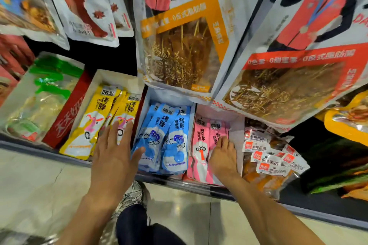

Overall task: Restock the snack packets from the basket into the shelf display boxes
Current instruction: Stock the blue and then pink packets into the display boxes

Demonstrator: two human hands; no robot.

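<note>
Shelf edge (29, 146), left grip (115, 157) spread wide over yellow packets (87, 125), right grip (223, 157) fingers curled into pink packets (201, 145), hold unclear

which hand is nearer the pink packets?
Right. The right hand rests on the pink packets in their box; the left hand is spread open over the yellow packets, beyond the blue ones.

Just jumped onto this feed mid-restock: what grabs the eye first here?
Three shelf boxes in a row stand out: yellow packets left, blue packets middle, pink packets right. The right hand rests on the pink ones; the left hand hovers spread between yellow and blue. Large hanging bags crowd overhead.
</note>
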